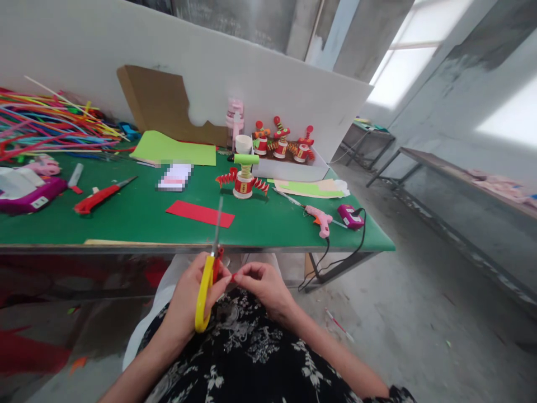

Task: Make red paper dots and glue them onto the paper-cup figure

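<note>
My left hand point(191, 294) is closed around a pair of scissors point(203, 294) with yellow handles, their blades pointing up over the table edge. A red rolled piece point(218, 262) shows beside the blades, in or against the same hand. My right hand point(264, 288) pinches a small red piece point(234, 276), and the left thumb and fingertip meet it from the other side. Both hands are above my lap, in front of the table. Beyond them on the green tabletop lies a red paper strip point(201, 214), and behind it stands a paper figure point(243, 182) with folded red arms and a green roll on top.
Finished-looking red figures point(280, 143) stand in a white box point(289, 168). A pink glue gun point(319, 218) with a trailing cord lies at right, near a purple device point(351, 216). At left are a red-handled tool point(103, 197), green sheets point(176, 150) and colourful pipe cleaners point(54, 126).
</note>
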`<move>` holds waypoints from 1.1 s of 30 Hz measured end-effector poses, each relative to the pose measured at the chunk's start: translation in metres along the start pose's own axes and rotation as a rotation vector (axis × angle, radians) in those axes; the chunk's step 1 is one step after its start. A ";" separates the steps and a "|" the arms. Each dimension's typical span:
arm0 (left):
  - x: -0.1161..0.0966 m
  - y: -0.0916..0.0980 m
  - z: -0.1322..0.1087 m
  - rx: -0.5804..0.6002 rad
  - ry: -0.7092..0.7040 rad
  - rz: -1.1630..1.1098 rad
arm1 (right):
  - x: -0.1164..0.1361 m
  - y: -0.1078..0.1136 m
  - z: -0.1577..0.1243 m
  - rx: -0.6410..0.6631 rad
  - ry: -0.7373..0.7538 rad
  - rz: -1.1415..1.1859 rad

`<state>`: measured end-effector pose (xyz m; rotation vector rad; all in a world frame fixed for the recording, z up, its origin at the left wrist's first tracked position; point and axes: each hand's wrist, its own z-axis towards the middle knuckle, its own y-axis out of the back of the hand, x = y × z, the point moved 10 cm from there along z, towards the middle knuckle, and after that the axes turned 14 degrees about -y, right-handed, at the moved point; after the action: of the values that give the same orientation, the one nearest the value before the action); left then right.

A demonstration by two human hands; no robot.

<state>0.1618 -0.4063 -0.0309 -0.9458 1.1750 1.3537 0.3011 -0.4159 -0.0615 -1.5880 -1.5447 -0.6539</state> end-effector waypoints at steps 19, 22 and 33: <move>0.006 -0.010 -0.010 -0.345 0.116 -0.349 | -0.003 -0.008 0.003 0.013 0.038 0.457; 0.009 -0.007 -0.005 -0.217 0.074 -0.182 | -0.003 -0.002 0.003 -0.022 0.028 0.459; 0.016 -0.020 -0.038 0.749 -0.063 1.027 | 0.003 0.027 -0.008 -0.089 0.028 0.473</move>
<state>0.1771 -0.4412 -0.0570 0.3154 2.0322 1.4533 0.3295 -0.4192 -0.0602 -1.9134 -1.0711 -0.4792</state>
